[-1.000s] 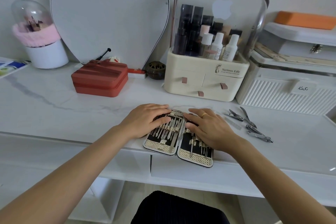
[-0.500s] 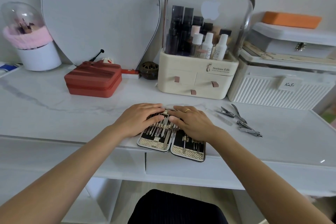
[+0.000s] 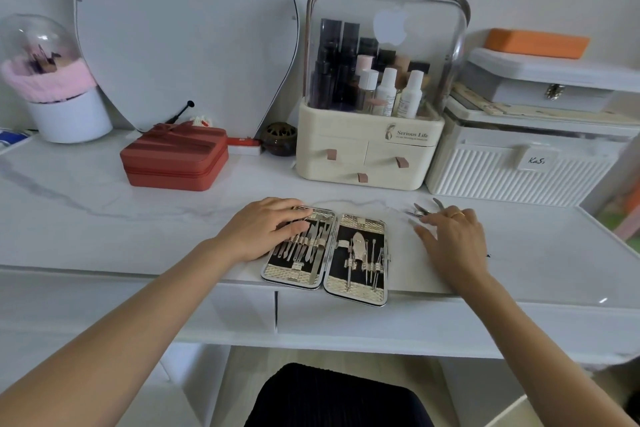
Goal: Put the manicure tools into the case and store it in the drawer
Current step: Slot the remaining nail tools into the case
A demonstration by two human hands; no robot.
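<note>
The manicure case (image 3: 360, 291) lies open and flat at the front edge of the white table, both halves lined with several metal tools in black holders. My left hand (image 3: 263, 229) rests with straight fingers on the case's left half. My right hand (image 3: 453, 239) hovers to the right of the case, fingers spread and relaxed, over the loose metal tools (image 3: 420, 210), most of which it hides. Below the table edge are two closed drawer fronts (image 3: 381, 319).
A red zip box (image 3: 175, 158) sits at the back left. Behind the case stands a cream cosmetics organizer (image 3: 367, 149) with small drawers. White ribbed storage boxes (image 3: 512, 170) fill the back right. A mirror (image 3: 180, 28) leans on the wall beside a pink-trimmed brush holder (image 3: 52, 80).
My right hand has left the case's right half and moved right over the loose tools. The left hand stays on the left half.
</note>
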